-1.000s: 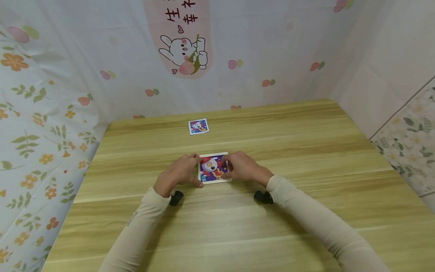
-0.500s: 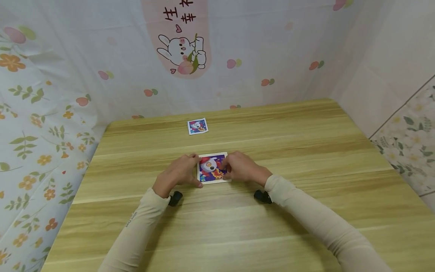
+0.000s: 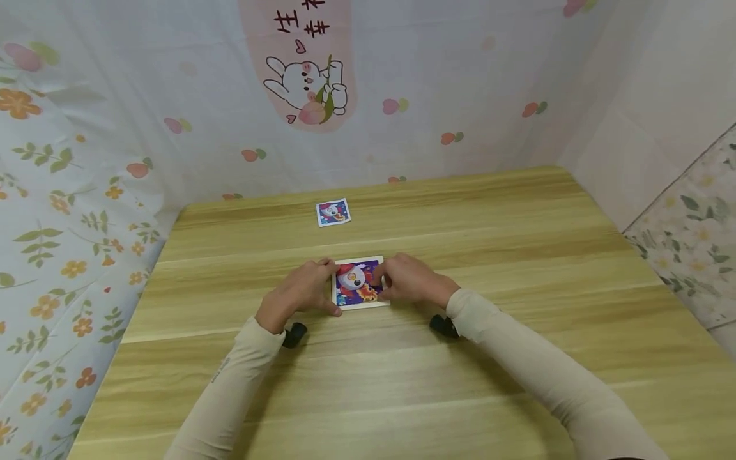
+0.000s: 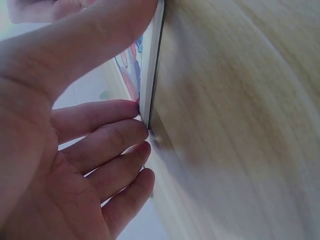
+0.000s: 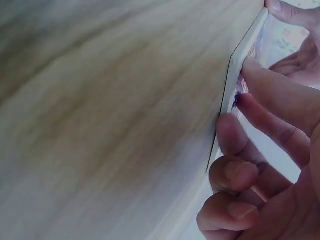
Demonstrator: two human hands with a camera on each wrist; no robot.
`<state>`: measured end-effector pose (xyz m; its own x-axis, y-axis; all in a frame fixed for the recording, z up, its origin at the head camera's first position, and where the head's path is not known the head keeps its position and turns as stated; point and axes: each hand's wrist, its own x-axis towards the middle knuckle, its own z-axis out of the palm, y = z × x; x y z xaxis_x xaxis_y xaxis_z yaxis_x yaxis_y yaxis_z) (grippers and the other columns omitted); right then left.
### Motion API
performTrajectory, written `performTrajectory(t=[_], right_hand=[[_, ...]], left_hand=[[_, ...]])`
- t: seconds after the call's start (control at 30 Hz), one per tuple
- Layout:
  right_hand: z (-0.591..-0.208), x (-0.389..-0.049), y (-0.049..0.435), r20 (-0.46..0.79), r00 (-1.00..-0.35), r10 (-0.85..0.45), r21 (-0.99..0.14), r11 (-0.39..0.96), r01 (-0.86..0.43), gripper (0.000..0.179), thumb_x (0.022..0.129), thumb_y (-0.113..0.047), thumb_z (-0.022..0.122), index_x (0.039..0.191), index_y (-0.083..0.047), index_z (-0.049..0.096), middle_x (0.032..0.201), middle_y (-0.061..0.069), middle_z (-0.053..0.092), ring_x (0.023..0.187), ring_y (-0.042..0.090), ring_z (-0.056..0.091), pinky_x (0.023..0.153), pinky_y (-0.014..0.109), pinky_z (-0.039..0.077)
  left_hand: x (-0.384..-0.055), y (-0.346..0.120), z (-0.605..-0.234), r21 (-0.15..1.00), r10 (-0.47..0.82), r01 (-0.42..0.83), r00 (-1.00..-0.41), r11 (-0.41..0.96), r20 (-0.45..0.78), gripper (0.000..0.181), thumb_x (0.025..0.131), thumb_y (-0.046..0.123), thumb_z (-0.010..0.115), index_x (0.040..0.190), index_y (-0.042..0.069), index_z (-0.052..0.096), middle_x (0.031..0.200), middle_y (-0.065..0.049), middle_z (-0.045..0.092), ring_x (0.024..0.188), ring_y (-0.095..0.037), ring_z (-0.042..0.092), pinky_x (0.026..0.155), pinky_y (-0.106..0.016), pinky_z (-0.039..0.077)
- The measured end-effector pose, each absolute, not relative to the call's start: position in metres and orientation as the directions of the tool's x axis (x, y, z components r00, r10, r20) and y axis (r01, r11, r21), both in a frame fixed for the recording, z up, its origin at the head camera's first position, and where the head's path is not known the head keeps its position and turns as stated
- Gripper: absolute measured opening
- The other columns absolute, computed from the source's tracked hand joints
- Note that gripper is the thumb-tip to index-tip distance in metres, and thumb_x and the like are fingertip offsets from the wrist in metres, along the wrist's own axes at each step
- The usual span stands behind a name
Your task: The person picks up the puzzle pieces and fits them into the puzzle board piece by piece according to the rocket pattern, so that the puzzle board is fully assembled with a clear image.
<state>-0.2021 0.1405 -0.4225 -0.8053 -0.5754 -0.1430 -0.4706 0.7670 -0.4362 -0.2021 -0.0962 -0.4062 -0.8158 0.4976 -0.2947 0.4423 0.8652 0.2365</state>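
A square picture board [image 3: 355,281] with a white rim and a cartoon bird on purple lies flat on the table, apparently a picture puzzle. My left hand [image 3: 300,291] holds its left side, thumb at the near corner and fingers at the far corner. In the left wrist view the left fingertips [image 4: 142,131] touch the pale rim [image 4: 149,75]. My right hand [image 3: 409,281] is over the right part, thumb and index finger bent onto the picture. At the right index tip a small dark blue piece [image 5: 236,100] shows in the right wrist view; its shape is mostly hidden.
A small card [image 3: 333,213] with a similar bird picture lies farther back on the wooden table [image 3: 368,383]. A printed white cloth [image 3: 425,76] hangs behind the back edge, and flowered cloth [image 3: 75,255] hangs at the left.
Both hands keep nearly the same places at the board, with only slight motion in the right fingers. The whole head view shifts a little.
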Motion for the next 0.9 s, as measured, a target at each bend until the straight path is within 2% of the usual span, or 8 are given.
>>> performTrajectory(t=[0.13, 0.27, 0.37, 0.47, 0.53, 0.67, 0.9], right_hand=[[-0.423, -0.204, 0.137, -0.16, -0.784, -0.599, -0.416, 0.762, -0.497, 0.027, 0.086, -0.026, 0.08, 0.109, -0.013, 0.076, 0.087, 0.0, 0.067, 0.075, 0.011, 0.055, 0.064, 0.023, 0.045], [-0.422, -0.204, 0.139, -0.154, -0.799, -0.581, -0.39, 0.779, -0.491, 0.053, 0.079, -0.036, 0.086, 0.125, -0.016, 0.07, 0.105, 0.004, 0.06, 0.085, 0.014, 0.054, 0.072, 0.026, 0.049], [-0.419, -0.204, 0.14, -0.163, -0.819, -0.55, -0.386, 0.8, -0.46, 0.082, 0.071, -0.042, 0.091, 0.142, -0.021, 0.057, 0.128, 0.008, 0.052, 0.104, 0.02, 0.055, 0.087, 0.034, 0.055], [-0.421, -0.205, 0.139, -0.196, -0.805, -0.56, -0.367, 0.803, -0.469, 0.101, 0.066, -0.045, 0.093, 0.152, -0.025, 0.044, 0.147, 0.012, 0.042, 0.127, 0.028, 0.046, 0.105, 0.045, 0.052], [-0.423, -0.205, 0.138, -0.201, -0.787, -0.583, -0.361, 0.791, -0.494, 0.104, 0.067, -0.043, 0.093, 0.154, -0.024, 0.04, 0.152, 0.012, 0.041, 0.135, 0.03, 0.039, 0.112, 0.047, 0.047], [-0.424, -0.207, 0.141, -0.178, -0.788, -0.589, -0.363, 0.784, -0.504, 0.101, 0.069, -0.039, 0.092, 0.154, -0.021, 0.04, 0.153, 0.014, 0.041, 0.138, 0.033, 0.035, 0.116, 0.05, 0.042], [-0.424, -0.228, 0.162, -0.199, -0.799, -0.567, -0.388, 0.794, -0.467, 0.102, 0.069, -0.037, 0.092, 0.154, -0.014, 0.04, 0.155, 0.015, 0.042, 0.14, 0.036, 0.033, 0.118, 0.055, 0.036]], left_hand=[[-0.202, -0.102, -0.408, 0.271, 0.481, 0.411, -0.827, 0.871, -0.292, 0.096, 0.071, 0.043, 0.09, 0.147, 0.002, 0.049, 0.154, -0.021, 0.047, 0.137, -0.042, 0.05, 0.113, -0.052, 0.045], [-0.202, -0.106, -0.409, 0.307, 0.502, 0.425, -0.829, 0.851, -0.245, 0.099, 0.067, 0.043, 0.093, 0.146, 0.002, 0.049, 0.152, -0.022, 0.049, 0.139, -0.042, 0.048, 0.115, -0.053, 0.043], [-0.202, -0.108, -0.411, 0.317, 0.509, 0.433, -0.832, 0.844, -0.219, 0.103, 0.066, 0.042, 0.094, 0.147, 0.001, 0.047, 0.154, -0.021, 0.047, 0.145, -0.041, 0.042, 0.118, -0.054, 0.039], [-0.201, -0.111, -0.413, 0.319, 0.495, 0.417, -0.84, 0.851, -0.223, 0.104, 0.066, 0.042, 0.094, 0.148, 0.002, 0.045, 0.156, -0.023, 0.043, 0.146, -0.042, 0.04, 0.118, -0.055, 0.038], [-0.202, -0.112, -0.413, 0.323, 0.494, 0.415, -0.842, 0.85, -0.218, 0.102, 0.065, 0.04, 0.094, 0.147, 0.002, 0.047, 0.156, -0.025, 0.042, 0.143, -0.045, 0.043, 0.116, -0.055, 0.04], [-0.208, -0.111, -0.413, 0.326, 0.51, 0.437, -0.839, 0.838, -0.188, 0.098, 0.064, 0.04, 0.095, 0.143, 0.002, 0.052, 0.154, -0.027, 0.044, 0.138, -0.046, 0.049, 0.114, -0.053, 0.044], [-0.228, -0.091, -0.416, 0.322, 0.507, 0.428, -0.833, 0.844, -0.221, 0.099, 0.067, 0.042, 0.093, 0.145, 0.002, 0.049, 0.155, -0.024, 0.043, 0.142, -0.043, 0.045, 0.118, -0.051, 0.04]])
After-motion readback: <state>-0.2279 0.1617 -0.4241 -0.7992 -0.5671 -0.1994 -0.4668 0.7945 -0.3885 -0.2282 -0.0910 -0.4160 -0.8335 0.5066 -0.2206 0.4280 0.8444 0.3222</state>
